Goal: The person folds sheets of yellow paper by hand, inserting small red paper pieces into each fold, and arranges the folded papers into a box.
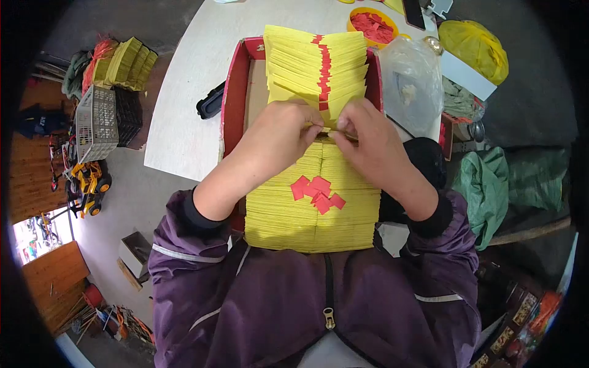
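Note:
My left hand and my right hand meet over the middle of a red-edged box, each pinching a yellow paper piece between thumb and fingers. Nearest my body lies a thick stack of yellow paper, with several small red paper squares loose on top. Beyond my hands, a fanned row of yellow papers rests in the box, with a line of red pieces down its centre. The exact fold between my fingertips is too small to tell.
A yellow bowl of red paper pieces stands at the back right, by a clear plastic bag. A black object lies left of the box on the white table. Crates stand at the left; green sacks are at the right.

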A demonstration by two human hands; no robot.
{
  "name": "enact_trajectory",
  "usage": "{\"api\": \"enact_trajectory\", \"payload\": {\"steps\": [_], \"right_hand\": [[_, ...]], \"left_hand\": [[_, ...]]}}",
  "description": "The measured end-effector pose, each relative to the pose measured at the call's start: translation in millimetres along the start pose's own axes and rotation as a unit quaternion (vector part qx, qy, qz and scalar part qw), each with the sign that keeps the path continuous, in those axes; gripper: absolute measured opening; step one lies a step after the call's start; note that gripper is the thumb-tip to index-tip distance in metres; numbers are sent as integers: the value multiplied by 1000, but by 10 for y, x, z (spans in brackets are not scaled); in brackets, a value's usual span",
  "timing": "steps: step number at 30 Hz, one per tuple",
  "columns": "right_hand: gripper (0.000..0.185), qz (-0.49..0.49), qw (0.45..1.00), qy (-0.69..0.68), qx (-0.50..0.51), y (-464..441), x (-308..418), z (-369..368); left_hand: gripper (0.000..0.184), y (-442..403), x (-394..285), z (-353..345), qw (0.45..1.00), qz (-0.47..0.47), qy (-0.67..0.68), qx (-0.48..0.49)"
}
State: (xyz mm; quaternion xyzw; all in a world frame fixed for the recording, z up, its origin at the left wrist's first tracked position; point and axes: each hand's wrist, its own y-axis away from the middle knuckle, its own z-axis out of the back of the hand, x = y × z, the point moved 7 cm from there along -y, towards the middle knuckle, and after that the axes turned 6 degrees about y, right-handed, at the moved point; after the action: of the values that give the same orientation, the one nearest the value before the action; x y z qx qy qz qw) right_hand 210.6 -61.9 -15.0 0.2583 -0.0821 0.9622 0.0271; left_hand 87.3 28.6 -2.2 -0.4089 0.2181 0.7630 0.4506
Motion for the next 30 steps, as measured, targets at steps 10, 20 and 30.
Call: {"api": "enact_trajectory", "payload": {"steps": [10,20,30], "right_hand": [[29,19,998,5,55,17,24,100],[31,138,979,105,-105,-93,221,240],[37,251,967,46,14,577,493,26]], "left_hand": [[7,-87,94,-15,998,59,35,11],[9,-28,6,-1,993,94,18,61],[11,210,-104,267,990,-13,-12,-138]]}}
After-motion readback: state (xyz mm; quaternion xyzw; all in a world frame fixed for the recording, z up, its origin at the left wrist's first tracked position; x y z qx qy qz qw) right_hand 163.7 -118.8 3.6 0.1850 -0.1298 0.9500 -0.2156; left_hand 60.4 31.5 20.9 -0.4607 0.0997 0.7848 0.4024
